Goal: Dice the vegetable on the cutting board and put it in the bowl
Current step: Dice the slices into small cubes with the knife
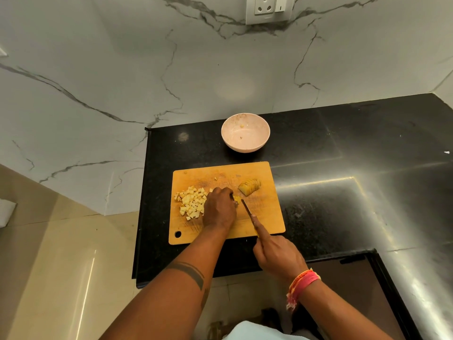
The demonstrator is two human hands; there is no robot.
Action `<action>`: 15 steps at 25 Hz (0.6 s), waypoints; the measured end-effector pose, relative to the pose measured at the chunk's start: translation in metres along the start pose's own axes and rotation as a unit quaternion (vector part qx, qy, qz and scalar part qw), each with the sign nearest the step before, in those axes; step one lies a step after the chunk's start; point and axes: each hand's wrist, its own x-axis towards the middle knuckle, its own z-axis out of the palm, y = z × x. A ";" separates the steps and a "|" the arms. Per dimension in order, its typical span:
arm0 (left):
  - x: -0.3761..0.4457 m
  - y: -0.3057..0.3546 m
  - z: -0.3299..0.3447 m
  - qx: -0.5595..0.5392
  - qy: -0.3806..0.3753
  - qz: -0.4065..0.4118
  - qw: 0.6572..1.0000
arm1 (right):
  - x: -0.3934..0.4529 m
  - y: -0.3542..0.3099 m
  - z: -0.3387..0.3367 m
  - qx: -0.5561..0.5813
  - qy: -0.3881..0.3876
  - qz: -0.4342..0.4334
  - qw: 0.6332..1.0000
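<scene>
Head view looks down on a wooden cutting board [267, 217] lying on a black worktop [343, 192]. Left hand [219, 212] rests on the board with fingers curled over a small yellow vegetable piece [236, 199], pinning it at the fingertips. Right hand [277, 256] grips the handle of a knife [247, 209], index finger stretched along its spine; the blade angles up toward the held piece, its tip just beside the left fingertips. Just left of the left hand lies a heap of diced cubes [192, 204], touching the board. Beyond the knife tip, to the right of the left hand, sits a sliced vegetable chunk [250, 187], cuts fanned but slices together. Past both hands, off the board's far edge, stands a pale pink bowl [264, 133] holding only a few scraps. Bare worktop spreads to the right of the right hand. Left of the left hand the worktop ends close beside the board, with floor tiles [61, 253] below.
</scene>
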 end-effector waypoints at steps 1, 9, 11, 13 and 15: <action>0.000 0.003 0.001 0.006 0.000 -0.007 1.000 | 0.000 0.002 -0.003 0.011 0.021 0.002 1.000; 0.005 0.002 0.005 0.072 -0.015 0.102 0.992 | 0.006 0.015 -0.015 0.024 0.026 -0.003 0.999; 0.009 -0.006 -0.001 0.085 -0.034 0.155 0.984 | 0.008 0.010 -0.012 0.025 0.022 -0.011 0.999; 0.011 -0.012 -0.004 0.066 -0.045 0.163 0.983 | 0.010 0.002 -0.008 0.018 0.020 -0.005 1.000; 0.008 -0.015 -0.005 0.017 -0.040 0.118 0.992 | 0.011 -0.004 -0.002 0.007 0.010 0.015 1.000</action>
